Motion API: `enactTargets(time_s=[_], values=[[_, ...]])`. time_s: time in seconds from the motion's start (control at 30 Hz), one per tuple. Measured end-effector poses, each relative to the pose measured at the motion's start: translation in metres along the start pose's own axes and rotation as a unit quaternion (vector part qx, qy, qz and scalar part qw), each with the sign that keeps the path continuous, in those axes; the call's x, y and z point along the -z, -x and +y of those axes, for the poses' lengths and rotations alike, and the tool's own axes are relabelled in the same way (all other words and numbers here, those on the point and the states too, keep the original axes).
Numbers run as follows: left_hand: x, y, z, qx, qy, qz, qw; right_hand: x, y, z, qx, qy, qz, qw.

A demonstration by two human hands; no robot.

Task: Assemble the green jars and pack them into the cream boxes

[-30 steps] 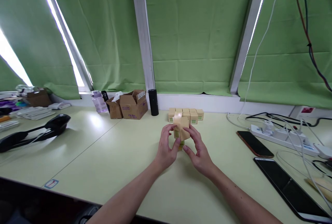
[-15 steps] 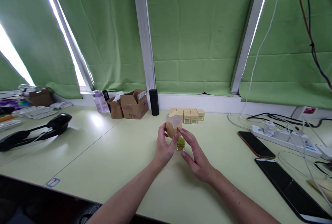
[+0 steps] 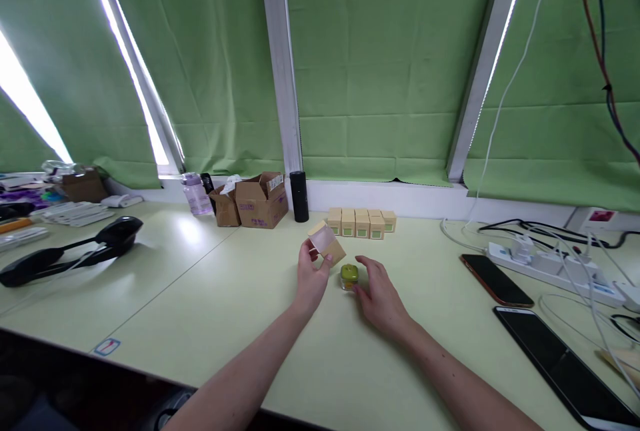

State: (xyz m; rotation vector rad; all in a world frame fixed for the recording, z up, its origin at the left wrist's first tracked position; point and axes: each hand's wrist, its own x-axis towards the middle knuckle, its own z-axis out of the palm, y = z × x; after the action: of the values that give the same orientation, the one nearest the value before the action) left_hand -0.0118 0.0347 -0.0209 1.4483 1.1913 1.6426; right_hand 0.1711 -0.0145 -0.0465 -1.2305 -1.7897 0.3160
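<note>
My left hand grips a small tan cardboard box, tilted and held above the table with its flap open and its pale inside showing. Just below and to the right of it stands a small clear jar with a green lid, upright on the table. Beside the jar is my right hand, fingers apart and curved around its right side, the thumb close to the jar's base; whether the thumb touches it I cannot tell. Behind both hands, several matching tan boxes with green labels stand in a group.
At the back left are brown cartons, a black cylinder and a purple bottle. Black ladle-like utensils lie far left. On the right are a phone, a tablet and a power strip with loose cables.
The tan box has lifted off the jar and tipped to the left in my left hand. My right hand has come away from the box and sits lower beside the jar.
</note>
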Motion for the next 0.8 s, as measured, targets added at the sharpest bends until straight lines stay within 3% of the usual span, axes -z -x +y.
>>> enactTargets(time_s=[0.27, 0.6, 0.7, 0.8], values=[[-0.001, -0.005, -0.011, -0.028, -0.041, -0.007, 0.999, 0.006, -0.007, 0.004, -0.026, 0.052, -0.005, 0.998], [-0.003, -0.001, -0.013, 0.050, -0.072, -0.166, 0.982, 0.032, -0.015, 0.016, -0.149, 0.142, -0.009, 0.979], [-0.003, 0.002, -0.011, 0.044, -0.065, -0.161, 0.984, 0.033, -0.015, 0.015, -0.145, 0.146, -0.015, 0.978], [-0.002, 0.004, -0.003, -0.013, -0.039, -0.127, 0.991, 0.032, -0.014, 0.014, -0.136, 0.147, -0.012, 0.980]])
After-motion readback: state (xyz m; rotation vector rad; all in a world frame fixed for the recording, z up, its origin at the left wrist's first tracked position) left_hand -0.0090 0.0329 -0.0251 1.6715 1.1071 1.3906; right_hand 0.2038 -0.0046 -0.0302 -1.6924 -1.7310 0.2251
